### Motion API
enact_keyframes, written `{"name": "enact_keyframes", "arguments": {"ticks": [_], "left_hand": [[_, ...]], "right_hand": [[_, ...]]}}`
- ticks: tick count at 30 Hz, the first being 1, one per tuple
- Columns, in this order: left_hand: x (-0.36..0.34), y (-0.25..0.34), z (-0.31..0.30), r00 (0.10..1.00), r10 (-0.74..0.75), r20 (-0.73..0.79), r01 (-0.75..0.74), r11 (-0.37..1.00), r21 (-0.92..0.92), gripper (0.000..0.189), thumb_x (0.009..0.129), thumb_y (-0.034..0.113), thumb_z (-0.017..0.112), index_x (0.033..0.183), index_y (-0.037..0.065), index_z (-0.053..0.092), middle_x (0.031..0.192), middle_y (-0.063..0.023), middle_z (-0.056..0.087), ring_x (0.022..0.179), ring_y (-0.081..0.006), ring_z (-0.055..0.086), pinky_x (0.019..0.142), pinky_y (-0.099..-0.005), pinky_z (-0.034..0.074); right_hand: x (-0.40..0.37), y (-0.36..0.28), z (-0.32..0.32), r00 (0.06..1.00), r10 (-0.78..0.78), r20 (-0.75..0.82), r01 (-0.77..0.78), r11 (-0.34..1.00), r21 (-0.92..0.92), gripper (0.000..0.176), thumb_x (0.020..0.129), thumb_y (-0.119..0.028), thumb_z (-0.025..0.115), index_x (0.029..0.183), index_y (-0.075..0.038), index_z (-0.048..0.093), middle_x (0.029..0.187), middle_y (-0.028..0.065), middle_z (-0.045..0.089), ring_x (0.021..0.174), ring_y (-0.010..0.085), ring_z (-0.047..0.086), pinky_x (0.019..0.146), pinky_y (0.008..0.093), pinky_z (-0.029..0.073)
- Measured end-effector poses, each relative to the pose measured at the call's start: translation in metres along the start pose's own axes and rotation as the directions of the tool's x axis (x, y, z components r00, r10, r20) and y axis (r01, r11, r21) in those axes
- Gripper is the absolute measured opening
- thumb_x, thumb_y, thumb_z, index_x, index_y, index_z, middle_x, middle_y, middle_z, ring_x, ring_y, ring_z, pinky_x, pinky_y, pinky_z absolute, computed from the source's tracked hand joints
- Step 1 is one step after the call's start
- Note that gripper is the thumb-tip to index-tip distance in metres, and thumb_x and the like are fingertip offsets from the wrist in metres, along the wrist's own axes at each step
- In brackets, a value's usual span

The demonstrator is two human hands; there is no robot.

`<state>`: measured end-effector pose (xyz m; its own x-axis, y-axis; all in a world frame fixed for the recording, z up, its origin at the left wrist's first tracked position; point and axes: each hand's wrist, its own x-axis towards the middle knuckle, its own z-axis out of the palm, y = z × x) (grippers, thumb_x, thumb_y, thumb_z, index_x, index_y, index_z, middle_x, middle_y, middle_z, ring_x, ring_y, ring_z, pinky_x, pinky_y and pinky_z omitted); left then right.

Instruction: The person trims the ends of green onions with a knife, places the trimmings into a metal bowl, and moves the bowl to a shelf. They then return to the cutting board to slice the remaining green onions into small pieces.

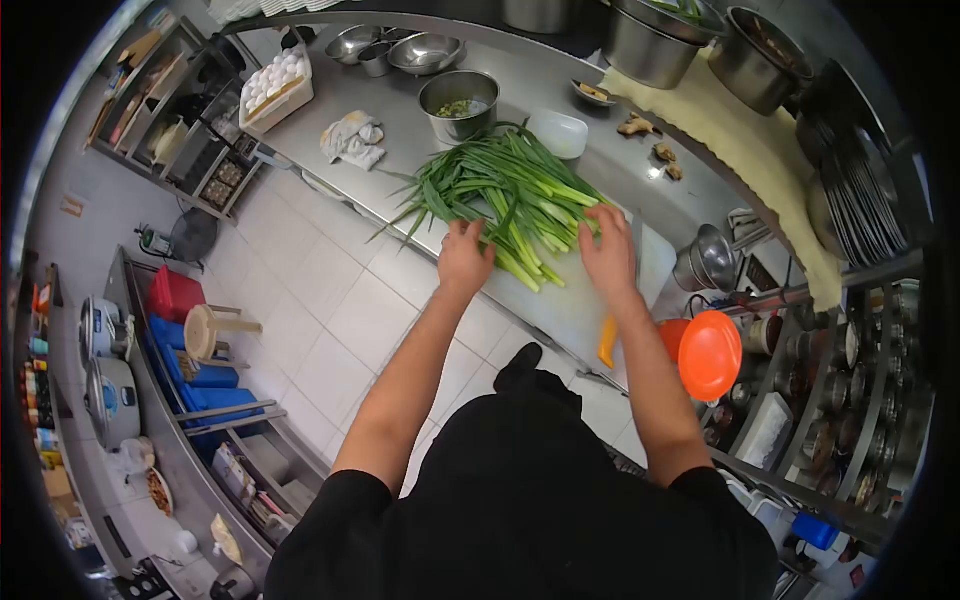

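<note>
A large loose bunch of green onions (520,190) lies across a white cutting board (572,300) on the steel counter, its pale stalk ends pointing towards me. My left hand (466,260) is at the left edge of the bunch, fingers slightly bent against the leaves. On the other side, my right hand (607,252) touches the stalks with its fingers apart. Neither hand is closed round the bunch. Beside my right forearm rests a knife with an orange handle (608,342); its blade runs along the board, partly hidden by my hand.
Behind the bunch stand a steel pot (458,104) with chopped greens and a white plastic container (557,134). A crumpled cloth (352,140) and an egg tray (277,88) are further left. Ginger pieces (637,126) lie at the back; an orange plate (710,355) is at right.
</note>
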<state>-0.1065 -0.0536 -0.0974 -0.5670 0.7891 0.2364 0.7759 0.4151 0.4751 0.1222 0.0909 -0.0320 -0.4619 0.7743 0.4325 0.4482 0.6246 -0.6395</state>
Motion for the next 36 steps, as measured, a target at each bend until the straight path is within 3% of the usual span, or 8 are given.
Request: {"name": "enact_keyframes", "arguments": {"ticks": [6,11,14,17,20,26,30,36], "left_hand": [[0.029,0.015,0.002,0.987,0.109,0.116,-0.122,0.986,0.113,0.012,0.086,0.021,0.078,0.092,0.011,0.078,0.101,-0.0125,0.071,0.103,-0.0372,0.068,0.088,-0.0469,0.055],[0.009,0.037,0.020,0.794,-0.025,0.607,0.412,0.757,-0.507,0.021,0.097,0.022,0.072,0.093,0.002,0.074,0.092,-0.0092,0.074,0.082,-0.0245,0.073,0.072,-0.0401,0.058],[-0.003,0.063,0.037,0.522,0.034,0.852,0.773,0.404,-0.489,0.029,0.101,0.028,0.073,0.097,-0.001,0.073,0.090,-0.0065,0.072,0.083,-0.0170,0.073,0.074,-0.0358,0.059],[0.001,0.071,0.043,0.434,0.131,0.891,0.795,0.409,-0.448,0.030,0.102,0.031,0.073,0.104,0.001,0.073,0.094,-0.0082,0.073,0.085,-0.0216,0.075,0.076,-0.0364,0.060],[0.029,0.052,0.010,0.451,0.363,0.815,0.121,0.880,-0.459,0.033,0.098,0.032,0.078,0.117,0.006,0.073,0.101,-0.0111,0.074,0.089,-0.0293,0.075,0.082,-0.0416,0.062],[0.070,0.008,-0.032,0.486,0.779,0.397,-0.669,0.624,-0.404,0.079,0.080,0.036,0.090,0.150,0.020,0.057,0.159,-0.0148,0.049,0.148,-0.0393,0.044,0.124,-0.0612,0.034],[0.088,-0.008,0.006,0.344,0.887,0.306,-0.808,0.446,-0.384,0.104,0.077,0.042,0.091,0.166,0.024,0.039,0.173,-0.0137,0.028,0.162,-0.0382,0.020,0.130,-0.0689,0.014],[0.114,-0.012,0.042,0.433,0.855,0.286,-0.757,0.517,-0.400,0.113,0.072,0.048,0.093,0.168,0.025,0.037,0.176,-0.0126,0.025,0.164,-0.0360,0.017,0.130,-0.0680,0.012]], "right_hand": [[0.104,0.071,0.058,0.988,0.064,0.143,-0.029,0.971,-0.236,0.057,0.097,-0.043,0.071,0.136,-0.003,0.065,0.146,0.0222,0.060,0.135,0.0416,0.056,0.115,0.0474,0.046],[0.139,0.105,0.080,0.782,0.449,0.433,-0.363,0.892,-0.270,0.092,0.096,-0.071,0.061,0.149,0.004,0.054,0.149,0.0298,0.058,0.141,0.0448,0.054,0.118,0.0482,0.043],[0.138,0.077,0.074,0.710,0.362,0.604,-0.258,0.932,-0.255,0.101,0.096,-0.074,0.060,0.151,0.010,0.049,0.148,0.0350,0.057,0.141,0.0457,0.055,0.119,0.0480,0.043],[0.133,0.064,0.072,0.706,0.368,0.605,-0.275,0.930,-0.245,0.104,0.096,-0.073,0.060,0.152,0.014,0.046,0.150,0.0369,0.055,0.143,0.0451,0.054,0.120,0.0468,0.042],[0.132,0.062,0.074,0.694,0.410,0.591,-0.333,0.911,-0.241,0.110,0.092,-0.078,0.063,0.151,0.013,0.047,0.149,0.0365,0.056,0.142,0.0446,0.055,0.118,0.0460,0.044],[0.151,0.041,0.073,0.537,0.541,0.647,-0.425,0.836,-0.347,0.119,0.080,-0.084,0.071,0.146,0.013,0.052,0.144,0.0364,0.059,0.137,0.0437,0.058,0.115,0.0456,0.047],[0.140,0.041,0.080,0.581,0.531,0.617,-0.374,0.847,-0.378,0.106,0.087,-0.071,0.074,0.148,0.012,0.050,0.143,0.0324,0.060,0.136,0.0433,0.058,0.116,0.0461,0.045],[0.080,0.024,0.080,0.732,0.481,0.483,-0.310,0.866,-0.393,0.078,0.083,-0.049,0.080,0.143,-0.003,0.061,0.137,0.0234,0.065,0.127,0.0420,0.063,0.107,0.0503,0.052]]}}
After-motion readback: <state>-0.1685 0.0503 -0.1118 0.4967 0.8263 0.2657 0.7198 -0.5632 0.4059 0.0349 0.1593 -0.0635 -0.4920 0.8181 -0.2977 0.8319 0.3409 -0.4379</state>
